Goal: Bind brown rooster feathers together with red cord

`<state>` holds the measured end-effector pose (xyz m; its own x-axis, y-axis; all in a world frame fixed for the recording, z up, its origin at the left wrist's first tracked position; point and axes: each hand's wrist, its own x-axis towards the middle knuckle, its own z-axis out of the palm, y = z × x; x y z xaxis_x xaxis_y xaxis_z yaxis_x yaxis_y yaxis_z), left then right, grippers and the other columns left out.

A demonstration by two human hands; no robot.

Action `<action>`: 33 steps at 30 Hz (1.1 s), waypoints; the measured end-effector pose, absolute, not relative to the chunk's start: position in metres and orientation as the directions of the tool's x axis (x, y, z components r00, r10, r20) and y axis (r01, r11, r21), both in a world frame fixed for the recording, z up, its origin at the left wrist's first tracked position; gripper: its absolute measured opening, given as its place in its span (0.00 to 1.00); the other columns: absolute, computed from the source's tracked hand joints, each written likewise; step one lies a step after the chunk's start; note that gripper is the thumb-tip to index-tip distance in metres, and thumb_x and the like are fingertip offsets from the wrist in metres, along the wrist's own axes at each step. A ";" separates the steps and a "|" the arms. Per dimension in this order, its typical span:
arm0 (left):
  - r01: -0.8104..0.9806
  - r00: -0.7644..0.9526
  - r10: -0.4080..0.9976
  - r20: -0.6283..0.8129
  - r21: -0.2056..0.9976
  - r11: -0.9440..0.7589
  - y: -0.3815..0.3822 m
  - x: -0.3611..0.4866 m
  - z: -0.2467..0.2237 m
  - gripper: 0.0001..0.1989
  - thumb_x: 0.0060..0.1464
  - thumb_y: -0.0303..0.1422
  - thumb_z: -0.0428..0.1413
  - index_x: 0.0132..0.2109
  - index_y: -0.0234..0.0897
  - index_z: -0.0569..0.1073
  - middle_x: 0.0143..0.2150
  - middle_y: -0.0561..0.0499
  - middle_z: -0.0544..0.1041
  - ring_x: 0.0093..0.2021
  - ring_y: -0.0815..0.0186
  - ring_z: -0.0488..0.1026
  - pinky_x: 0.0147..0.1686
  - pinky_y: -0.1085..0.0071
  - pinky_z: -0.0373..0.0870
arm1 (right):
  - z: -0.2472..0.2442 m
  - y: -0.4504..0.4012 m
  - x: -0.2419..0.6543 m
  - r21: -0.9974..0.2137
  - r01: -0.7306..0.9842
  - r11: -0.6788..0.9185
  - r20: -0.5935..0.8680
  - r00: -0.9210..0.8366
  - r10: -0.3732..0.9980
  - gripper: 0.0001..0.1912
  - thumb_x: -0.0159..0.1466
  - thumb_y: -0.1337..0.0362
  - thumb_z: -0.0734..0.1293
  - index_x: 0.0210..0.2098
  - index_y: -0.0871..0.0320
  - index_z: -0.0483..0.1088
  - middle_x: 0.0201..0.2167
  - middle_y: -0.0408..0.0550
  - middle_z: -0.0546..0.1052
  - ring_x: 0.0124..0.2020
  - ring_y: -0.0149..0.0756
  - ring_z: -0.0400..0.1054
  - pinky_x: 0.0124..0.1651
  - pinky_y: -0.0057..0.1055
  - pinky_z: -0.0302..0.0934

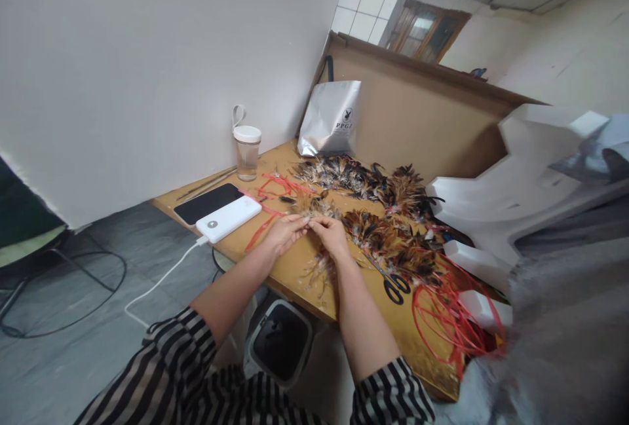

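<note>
My left hand (pixel 287 234) and my right hand (pixel 331 235) meet over the table's near edge, fingertips pinched together. Both are closed at the base of a tuft of light brown feathers (pixel 310 204), which fans out just beyond them; the pinched ends are hidden by my fingers. To the right lies a bundle of brown and black feathers (pixel 388 241), with another dark bundle (pixel 339 171) farther back. Loose pale feathers (pixel 320 272) lie below my hands. Black-handled scissors (pixel 396 287) rest to the right of my right forearm.
Red plastic string (pixel 457 320) lies tangled at the right, more red string (pixel 280 184) at the back left. A white power bank (pixel 228 219) with a cable overlaps a phone (pixel 209 202). Behind stand a lidded cup (pixel 247 153) and silver bag (pixel 329 117). White foam (pixel 486 196) borders the right.
</note>
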<state>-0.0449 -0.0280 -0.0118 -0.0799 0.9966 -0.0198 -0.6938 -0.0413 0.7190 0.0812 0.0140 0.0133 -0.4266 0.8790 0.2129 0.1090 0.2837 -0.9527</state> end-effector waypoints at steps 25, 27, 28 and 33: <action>-0.753 -0.161 0.976 -0.146 0.657 -0.026 -0.026 -0.049 -0.001 0.04 0.45 0.25 0.58 0.31 0.30 0.72 0.26 0.49 0.75 0.22 0.76 0.70 0.21 0.83 0.64 | 0.021 0.054 0.109 -0.550 0.747 0.375 0.217 -0.306 0.927 0.12 0.47 0.57 0.66 0.16 0.59 0.71 0.12 0.42 0.66 0.17 0.28 0.57 0.22 0.25 0.45; -0.755 -0.164 0.975 -0.151 0.656 -0.026 -0.027 -0.047 0.001 0.03 0.46 0.25 0.58 0.31 0.30 0.72 0.26 0.49 0.75 0.22 0.77 0.69 0.21 0.83 0.64 | 0.018 0.053 0.110 -0.563 0.743 0.363 0.194 -0.308 0.931 0.10 0.45 0.59 0.67 0.16 0.59 0.71 0.12 0.42 0.66 0.17 0.27 0.57 0.22 0.25 0.46; -0.755 -0.167 0.974 -0.153 0.655 -0.026 -0.028 -0.047 0.002 0.03 0.46 0.24 0.58 0.31 0.30 0.72 0.26 0.49 0.75 0.22 0.77 0.69 0.21 0.83 0.64 | 0.017 0.053 0.110 -0.579 0.732 0.359 0.187 -0.309 0.932 0.08 0.45 0.61 0.67 0.16 0.60 0.71 0.13 0.42 0.66 0.18 0.28 0.57 0.23 0.25 0.46; -0.749 -0.156 0.976 -0.149 0.663 -0.019 -0.030 -0.046 0.005 0.03 0.46 0.24 0.57 0.32 0.29 0.72 0.25 0.50 0.75 0.21 0.77 0.69 0.20 0.83 0.64 | 0.012 0.057 0.114 -0.784 0.529 0.326 0.152 -0.345 0.926 0.09 0.46 0.61 0.65 0.19 0.62 0.70 0.15 0.42 0.68 0.18 0.27 0.58 0.23 0.24 0.50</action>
